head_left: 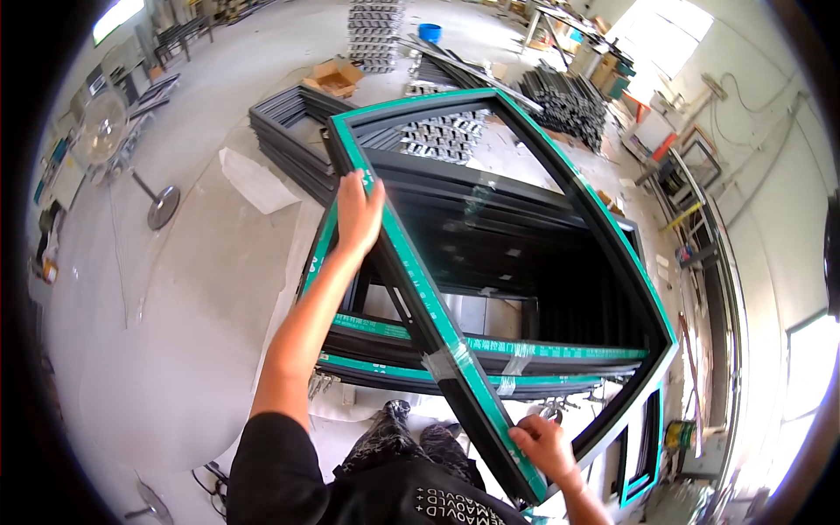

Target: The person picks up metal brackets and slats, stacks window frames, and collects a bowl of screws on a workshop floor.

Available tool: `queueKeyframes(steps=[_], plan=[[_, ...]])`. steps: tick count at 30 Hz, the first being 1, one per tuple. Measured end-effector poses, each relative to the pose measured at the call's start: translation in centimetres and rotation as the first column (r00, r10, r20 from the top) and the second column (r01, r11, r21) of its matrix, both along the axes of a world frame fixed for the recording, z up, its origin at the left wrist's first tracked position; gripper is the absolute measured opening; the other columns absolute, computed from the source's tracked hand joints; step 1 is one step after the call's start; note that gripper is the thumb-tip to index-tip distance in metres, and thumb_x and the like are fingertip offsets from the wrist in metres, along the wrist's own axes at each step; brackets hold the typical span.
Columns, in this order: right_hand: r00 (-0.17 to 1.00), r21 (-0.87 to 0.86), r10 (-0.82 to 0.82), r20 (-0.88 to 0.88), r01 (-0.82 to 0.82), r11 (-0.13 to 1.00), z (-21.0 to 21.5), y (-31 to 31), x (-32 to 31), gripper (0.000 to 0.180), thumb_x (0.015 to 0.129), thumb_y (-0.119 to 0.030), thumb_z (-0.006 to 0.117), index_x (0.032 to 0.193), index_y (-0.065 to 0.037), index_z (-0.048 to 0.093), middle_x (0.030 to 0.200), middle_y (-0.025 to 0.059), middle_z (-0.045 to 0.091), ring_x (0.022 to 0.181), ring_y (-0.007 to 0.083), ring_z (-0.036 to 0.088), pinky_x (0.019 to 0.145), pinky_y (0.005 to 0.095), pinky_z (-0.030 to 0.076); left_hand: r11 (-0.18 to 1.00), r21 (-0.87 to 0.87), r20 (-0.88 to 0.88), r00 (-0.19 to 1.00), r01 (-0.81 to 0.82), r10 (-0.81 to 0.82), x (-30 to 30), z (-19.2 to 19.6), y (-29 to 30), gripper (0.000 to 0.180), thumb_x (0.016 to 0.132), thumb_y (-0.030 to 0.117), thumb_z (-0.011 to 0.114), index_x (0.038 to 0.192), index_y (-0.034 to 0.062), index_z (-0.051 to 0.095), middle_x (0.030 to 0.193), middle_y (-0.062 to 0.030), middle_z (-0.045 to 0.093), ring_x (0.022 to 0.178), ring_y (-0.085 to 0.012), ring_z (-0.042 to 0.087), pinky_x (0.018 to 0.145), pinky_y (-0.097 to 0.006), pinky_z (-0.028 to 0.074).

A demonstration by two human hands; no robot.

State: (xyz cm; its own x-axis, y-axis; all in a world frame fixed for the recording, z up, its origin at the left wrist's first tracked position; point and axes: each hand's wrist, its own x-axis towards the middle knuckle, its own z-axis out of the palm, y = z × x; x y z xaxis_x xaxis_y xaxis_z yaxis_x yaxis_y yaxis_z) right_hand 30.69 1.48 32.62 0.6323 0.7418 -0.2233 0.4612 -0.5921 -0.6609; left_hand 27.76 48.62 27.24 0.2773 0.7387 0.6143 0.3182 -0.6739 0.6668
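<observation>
Our left grip (359, 214) is curled round the upper stretch of a long rail, thumb and fingers closed over its edge; our right grip (541, 444) pinches the rail's lower end, fingers bent in against the green strip. Both have hold of the same black frame (426, 284), which stands tilted, its opening stretching away to the right of the left grip. Between the two grips, clear tape (444, 362) wraps the rail. Behind it, below the left grip, lies a stack of similar frames (573, 353) with green strips.

Ahead and a little left of the left grip sit nested grey frames (278, 140). Just past those is a cardboard box (335, 79), flaps spread; we cannot make out its contents. Farther ahead stands a blue bucket (430, 33), its inside too small to read, near a tall stack of metal pieces (374, 35). Left of the left grip, well apart, a round metal base (164, 208) rests on the floor (210, 114).
</observation>
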Motion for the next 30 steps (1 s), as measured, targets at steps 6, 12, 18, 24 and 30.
queueKeyframes(steps=[6,12,18,24,30], plan=[[0.788,-0.221,0.212,0.578,-0.100,0.970,1.0,-6.5,11.2,0.024,0.074,-0.029,0.067,0.074,-0.005,0.063,0.072,0.0091,0.060,0.075,0.0251,0.058,0.071,0.0377,0.045,0.613,-0.046,-0.066,0.610,0.789,-0.790,-7.4,3.4,-26.8,0.020,0.079,0.010,0.056,0.098,0.0046,0.057,0.107,-0.0128,0.055,0.109,-0.0310,0.050,0.095,-0.044,0.034],[0.776,-0.187,0.216,0.593,-0.128,0.974,0.9,-10.4,15.9,0.026,0.074,-0.025,0.064,0.060,-0.002,0.060,0.064,0.0086,0.057,0.072,0.0220,0.056,0.079,0.0357,0.040,0.641,0.061,-0.306,0.625,0.765,-0.718,-4.7,2.1,-37.7,0.027,0.076,0.027,0.061,0.054,0.0113,0.057,0.054,-0.0009,0.051,0.058,-0.0192,0.055,0.069,-0.032,0.042],[0.762,0.156,0.029,0.647,-0.170,0.973,-0.5,-12.0,14.1,0.024,0.072,-0.011,0.061,0.054,0.000,0.050,0.053,0.0122,0.049,0.055,0.0280,0.050,0.063,0.0378,0.040,0.619,0.148,-0.245,0.635,0.772,-0.733,-5.4,0.9,-36.9,0.017,0.069,0.019,0.058,0.053,0.0115,0.056,0.055,-0.0008,0.056,0.058,-0.0202,0.057,0.063,-0.032,0.045],[0.761,0.213,-0.074,0.644,-0.086,0.973,-0.8,-12.5,8.9,0.027,0.076,-0.007,0.059,0.052,-0.003,0.046,0.051,0.0116,0.047,0.052,0.0299,0.048,0.061,0.0381,0.037,0.520,0.201,-0.237,0.556,0.830,-0.797,-7.7,1.0,-34.5,0.017,0.069,0.015,0.051,0.053,0.0128,0.056,0.057,0.0008,0.058,0.059,-0.0188,0.058,0.068,-0.032,0.048],[0.761,0.192,-0.139,0.634,0.019,0.981,-1.0,-12.6,4.3,0.031,0.074,-0.014,0.061,0.048,-0.007,0.045,0.049,0.0082,0.047,0.051,0.0279,0.048,0.060,0.0382,0.036,0.442,0.136,-0.295,0.462,0.887,-0.836,-8.9,1.9,-31.1,0.014,0.067,0.010,0.047,0.055,0.0111,0.054,0.058,-0.0004,0.056,0.060,-0.0178,0.055,0.079,-0.036,0.045]])
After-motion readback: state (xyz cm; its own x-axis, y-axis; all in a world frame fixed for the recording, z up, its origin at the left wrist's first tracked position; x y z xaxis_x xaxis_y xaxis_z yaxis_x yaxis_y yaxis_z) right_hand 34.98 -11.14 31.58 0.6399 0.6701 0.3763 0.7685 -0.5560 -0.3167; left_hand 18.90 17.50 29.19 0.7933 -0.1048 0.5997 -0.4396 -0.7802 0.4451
